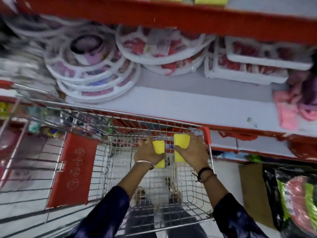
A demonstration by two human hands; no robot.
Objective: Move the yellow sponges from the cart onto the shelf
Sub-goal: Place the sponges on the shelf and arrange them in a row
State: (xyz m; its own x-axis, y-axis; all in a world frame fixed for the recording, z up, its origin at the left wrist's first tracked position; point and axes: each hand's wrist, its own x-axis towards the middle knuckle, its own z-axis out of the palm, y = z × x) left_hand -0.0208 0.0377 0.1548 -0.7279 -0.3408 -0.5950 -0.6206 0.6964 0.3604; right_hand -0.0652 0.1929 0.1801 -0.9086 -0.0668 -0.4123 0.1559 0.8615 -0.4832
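Both my hands reach into the wire cart [192, 200]. My left hand [147, 152] grips a yellow sponge [158, 147], and another yellow piece [160, 163] shows below its wrist. My right hand [193, 148] grips a yellow sponge [181, 140], with more yellow [178, 158] under the thumb. Whether each hand holds one sponge or two, I cannot tell. Right behind the cart runs the grey shelf [197, 105] with a red front edge. More yellow packs [211, 0] sit on the top shelf.
Round white-rimmed packs [91, 74] and white trays [248, 66] fill the back of the grey shelf. Pink cloths [291, 109] lie at its right end. The cart's red flap [73, 169] is at my left. Wrapped goods [296, 200] stand on the floor at right.
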